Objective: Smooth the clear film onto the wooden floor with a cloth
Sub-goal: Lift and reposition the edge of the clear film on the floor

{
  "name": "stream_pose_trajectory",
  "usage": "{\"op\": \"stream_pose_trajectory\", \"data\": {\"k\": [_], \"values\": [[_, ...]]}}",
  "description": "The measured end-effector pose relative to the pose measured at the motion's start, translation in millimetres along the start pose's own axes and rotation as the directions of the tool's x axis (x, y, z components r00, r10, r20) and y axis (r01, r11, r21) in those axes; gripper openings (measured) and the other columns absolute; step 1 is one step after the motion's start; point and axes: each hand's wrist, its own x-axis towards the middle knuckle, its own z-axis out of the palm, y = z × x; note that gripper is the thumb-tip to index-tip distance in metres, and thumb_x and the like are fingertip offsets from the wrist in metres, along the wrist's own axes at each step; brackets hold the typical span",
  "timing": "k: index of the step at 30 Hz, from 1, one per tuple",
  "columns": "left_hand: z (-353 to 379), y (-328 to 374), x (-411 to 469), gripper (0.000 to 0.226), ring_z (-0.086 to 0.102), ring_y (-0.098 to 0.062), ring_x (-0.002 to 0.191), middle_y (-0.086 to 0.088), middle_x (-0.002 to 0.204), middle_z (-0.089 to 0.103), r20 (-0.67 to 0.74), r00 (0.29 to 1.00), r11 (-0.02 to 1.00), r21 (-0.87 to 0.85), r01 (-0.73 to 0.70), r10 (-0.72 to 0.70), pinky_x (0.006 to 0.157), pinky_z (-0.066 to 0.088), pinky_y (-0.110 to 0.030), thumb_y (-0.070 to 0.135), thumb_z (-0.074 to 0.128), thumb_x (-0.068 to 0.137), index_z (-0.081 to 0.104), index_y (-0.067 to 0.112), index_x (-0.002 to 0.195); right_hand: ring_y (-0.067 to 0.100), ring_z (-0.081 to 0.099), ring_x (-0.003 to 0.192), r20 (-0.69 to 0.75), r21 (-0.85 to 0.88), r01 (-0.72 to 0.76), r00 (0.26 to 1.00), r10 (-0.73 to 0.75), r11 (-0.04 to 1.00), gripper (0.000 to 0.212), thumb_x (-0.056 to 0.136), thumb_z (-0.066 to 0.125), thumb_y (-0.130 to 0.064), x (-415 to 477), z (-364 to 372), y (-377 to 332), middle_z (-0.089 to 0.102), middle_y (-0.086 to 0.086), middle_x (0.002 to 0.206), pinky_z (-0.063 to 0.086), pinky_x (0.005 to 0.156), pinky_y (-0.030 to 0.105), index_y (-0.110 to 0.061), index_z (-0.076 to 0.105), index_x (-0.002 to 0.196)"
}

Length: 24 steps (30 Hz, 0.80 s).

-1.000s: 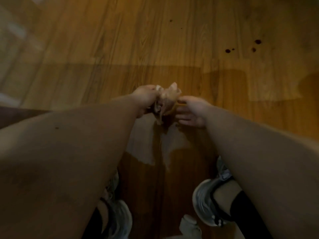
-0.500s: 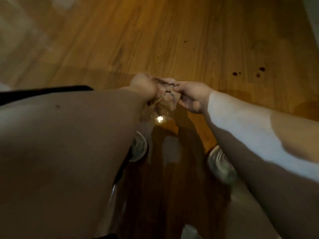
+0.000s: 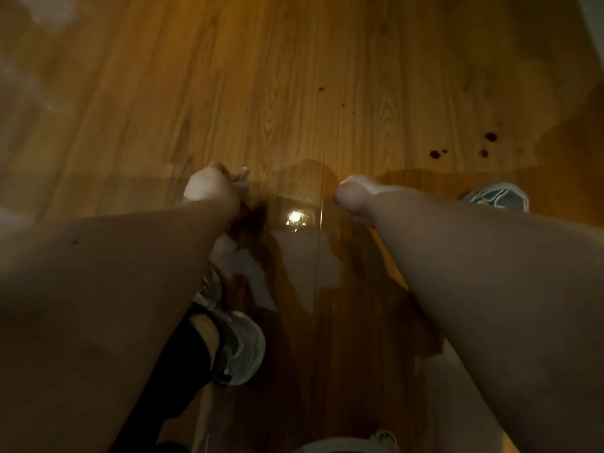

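Observation:
The clear film lies glossy on the wooden floor in front of me, with a bright glare spot and a straight seam line running down it. My left hand grips a small crumpled cloth, of which only a pale tip shows past the knuckles, low over the film's far edge. My right hand is apart from it to the right, down at the film. Its fingers are hidden behind the wrist, so I cannot make out how they lie.
My left sneaker stands below the left arm, and the right sneaker beyond the right arm. Dark spots mark the floor at the right. A pale rounded object sits at the bottom edge.
Both hands were together on the cloth. My right hand has now let go and moved off to the right, while my left hand keeps the cloth. My view has tilted downward.

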Motion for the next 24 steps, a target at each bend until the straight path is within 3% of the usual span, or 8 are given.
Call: {"op": "stream_pose_trajectory", "data": {"k": [3,5,8,10,13,16,20,24], "values": [[10,-1,21,0.023,0.058,-0.02,0.072,-0.003,0.085,0.063,0.068,0.991,0.974,0.186,-0.129,0.118,0.058,0.046,-0.031,0.018,0.064,0.085,0.057,0.021,0.106,0.027,0.04,0.132,0.016,-0.243,0.048,0.999,-0.045,0.969,0.053,0.094,0.049,-0.029,25,-11,-5,0.039,0.007,0.147,0.035,0.105,0.034,-0.014,0.038,0.143],[29,-3,27,0.034,0.061,-0.018,0.092,0.002,0.108,0.063,0.203,0.953,0.964,0.096,-0.248,0.225,0.074,0.048,-0.031,0.021,0.058,0.089,0.056,0.03,0.122,0.03,0.035,0.136,0.032,-0.377,0.066,0.998,-0.058,0.924,0.056,0.093,0.048,-0.029,53,-15,-9,0.033,0.01,0.151,0.031,0.108,0.037,-0.018,0.032,0.146],[69,-13,9,0.05,0.03,-0.025,0.14,-0.001,0.152,0.035,0.363,0.85,0.885,0.122,-0.449,0.381,0.114,0.027,-0.041,0.038,0.049,0.095,0.04,0.03,0.143,0.029,0.005,0.146,0.08,-0.499,0.094,0.995,-0.062,0.861,0.076,0.091,0.052,-0.026,83,-14,-4,-0.003,0.004,0.16,0.013,0.116,0.044,-0.038,0.005,0.151],[86,-26,1,0.053,0.015,-0.025,0.146,0.0,0.159,0.02,0.356,0.875,0.901,0.162,-0.403,0.327,0.117,0.018,-0.041,0.045,0.04,0.098,0.036,0.026,0.147,0.025,-0.011,0.146,0.095,-0.581,0.14,0.99,-0.104,0.802,0.077,0.092,0.05,-0.032,100,-12,-4,-0.018,-0.001,0.158,0.001,0.116,0.049,-0.044,-0.002,0.149],[91,-37,18,0.046,0.036,-0.028,0.133,-0.005,0.149,0.036,0.195,0.916,0.916,0.133,-0.378,0.35,0.102,0.038,-0.041,0.04,0.049,0.095,0.047,0.019,0.136,0.023,-0.018,0.145,0.113,-0.652,0.191,0.981,-0.155,0.734,0.074,0.094,0.045,-0.034,122,-12,-9,-0.023,-0.002,0.157,-0.004,0.116,0.049,-0.043,-0.004,0.148],[81,-39,61,0.048,0.051,-0.031,0.11,-0.01,0.129,0.045,0.027,0.989,0.989,0.017,-0.148,0.148,0.08,0.045,-0.04,0.036,0.055,0.093,0.042,0.028,0.139,0.024,-0.02,0.144,0.088,-0.725,0.177,0.982,-0.165,0.666,0.073,0.096,0.043,-0.037,139,-14,-19,-0.026,-0.001,0.156,-0.006,0.116,0.05,-0.043,-0.008,0.148],[88,-52,96,0.044,0.029,-0.04,0.136,-0.014,0.153,0.028,-0.096,0.995,0.973,0.229,-0.004,0.026,0.11,0.027,-0.051,0.03,0.038,0.1,0.039,0.033,0.145,0.024,-0.025,0.143,0.044,-0.779,0.139,0.985,-0.167,0.612,0.063,0.098,0.027,-0.05,151,-6,-22,-0.03,0.0,0.154,-0.009,0.114,0.054,-0.043,-0.012,0.147],[102,-27,101,0.047,0.019,-0.044,0.14,-0.018,0.157,0.018,-0.056,0.996,0.959,0.27,0.084,-0.072,0.112,0.017,-0.054,0.042,0.035,0.098,0.039,0.036,0.144,0.022,-0.018,0.145,0.002,-0.759,0.212,0.946,-0.324,0.616,0.06,0.097,0.024,-0.051,152,-5,-3,-0.02,0.0,0.158,-0.007,0.115,0.051,-0.042,-0.007,0.148]]}}
